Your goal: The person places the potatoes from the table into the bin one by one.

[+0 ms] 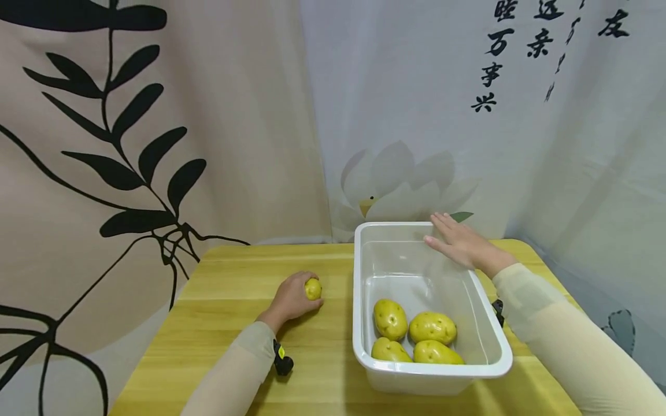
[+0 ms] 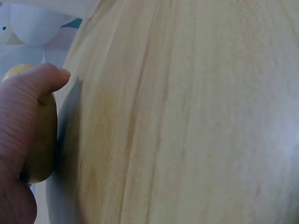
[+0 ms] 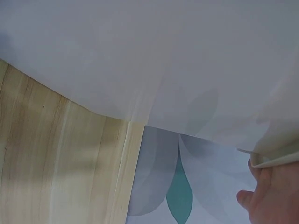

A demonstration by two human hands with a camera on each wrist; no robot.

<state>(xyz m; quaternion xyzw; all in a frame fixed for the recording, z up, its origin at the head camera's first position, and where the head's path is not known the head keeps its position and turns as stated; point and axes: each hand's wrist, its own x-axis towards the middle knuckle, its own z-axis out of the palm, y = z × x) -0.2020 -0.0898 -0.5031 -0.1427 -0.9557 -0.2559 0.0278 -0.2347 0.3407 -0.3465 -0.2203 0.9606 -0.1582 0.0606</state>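
Observation:
My left hand (image 1: 293,297) grips a yellow potato (image 1: 313,289) low over the table, left of a white plastic bin (image 1: 433,372). In the left wrist view, the thumb and palm lie along one side of that potato (image 2: 43,144), hiding much of it. Inside the bin are several more yellow potatoes (image 1: 390,319), gathered toward its near end. With fingers straight, my right hand (image 1: 463,242) rests on the bin's far right rim. The right wrist view catches part of this hand (image 3: 275,196) beside the rim, at the lower right.
The bin stands on a wooden table (image 1: 229,323), right of its middle. Behind the table's back edge hangs a pale curtain (image 1: 250,115) printed with dark leaves, a lotus and black characters. Bare wood lies around my left hand.

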